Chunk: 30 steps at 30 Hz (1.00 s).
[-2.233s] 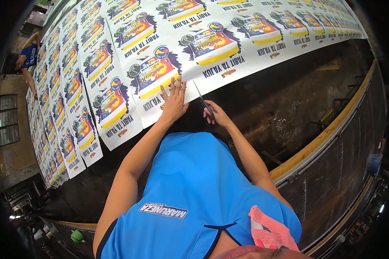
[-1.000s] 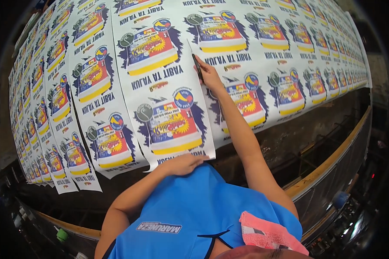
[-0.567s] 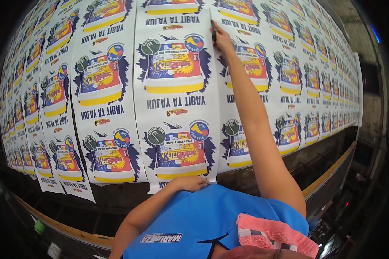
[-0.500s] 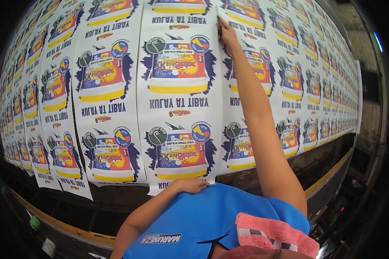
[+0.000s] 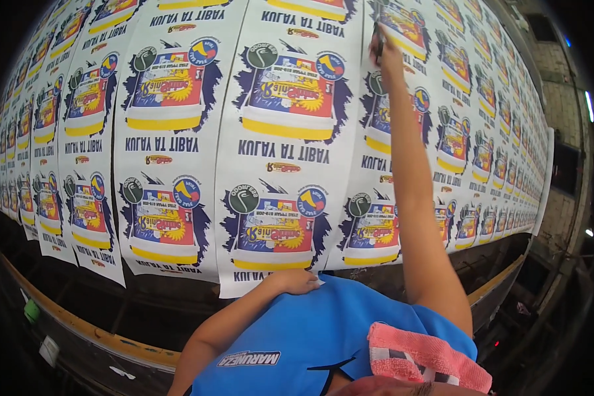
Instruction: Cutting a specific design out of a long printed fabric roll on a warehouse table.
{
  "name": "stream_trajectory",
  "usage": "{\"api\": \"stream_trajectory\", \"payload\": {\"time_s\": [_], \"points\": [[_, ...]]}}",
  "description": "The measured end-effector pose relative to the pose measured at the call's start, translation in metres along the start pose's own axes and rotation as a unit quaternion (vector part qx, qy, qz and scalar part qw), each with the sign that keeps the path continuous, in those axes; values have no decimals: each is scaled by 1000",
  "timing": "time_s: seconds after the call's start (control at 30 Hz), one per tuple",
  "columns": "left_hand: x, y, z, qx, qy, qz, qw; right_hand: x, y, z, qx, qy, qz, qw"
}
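My left hand (image 5: 297, 282) lies at the near edge of a printed white sheet strip (image 5: 284, 181), close against my blue shirt. Its fingers are closed on the strip's corner. Far out to the right, my right hand (image 5: 389, 58) is wrapped round a dark narrow tool (image 5: 378, 38); its exact kind is too small to make out. The tool rests at the sheet, near the long seam on the right of the held strip. Upside-down colour prints with yellow bands and round badges repeat over the sheeting.
More printed strips (image 5: 162, 142) lie side by side to the left, with narrow dark gaps between some. A wooden rail (image 5: 92, 333) runs along the near left. A green object (image 5: 32, 310) and a white box (image 5: 49, 350) sit beyond it. A pink towel (image 5: 422, 350) hangs at my chest.
My right hand with the tool has shifted to the right in the picture and slightly nearer. The view has turned a little, and my left hand stays at the strip's near edge.
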State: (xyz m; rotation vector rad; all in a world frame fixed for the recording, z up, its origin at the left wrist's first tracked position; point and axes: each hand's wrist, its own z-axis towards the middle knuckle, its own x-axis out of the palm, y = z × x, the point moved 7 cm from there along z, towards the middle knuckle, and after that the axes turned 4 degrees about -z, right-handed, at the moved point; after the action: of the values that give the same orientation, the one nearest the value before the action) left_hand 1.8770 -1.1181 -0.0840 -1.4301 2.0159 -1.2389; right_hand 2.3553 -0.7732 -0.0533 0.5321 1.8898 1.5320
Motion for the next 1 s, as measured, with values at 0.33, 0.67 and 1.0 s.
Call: {"api": "stream_trajectory", "payload": {"time_s": [0.33,0.67,1.0], "points": [[-4,-28,32,-34,-54,178,982,-243,-118,-385,160,-121,43,979],[91,-79,141,-102,-13,362,926,-421,-170,-630,91,-246,133,956],[216,-49,263,-118,-128,-321,931,-440,-242,-814,149,-301,210,918]]}}
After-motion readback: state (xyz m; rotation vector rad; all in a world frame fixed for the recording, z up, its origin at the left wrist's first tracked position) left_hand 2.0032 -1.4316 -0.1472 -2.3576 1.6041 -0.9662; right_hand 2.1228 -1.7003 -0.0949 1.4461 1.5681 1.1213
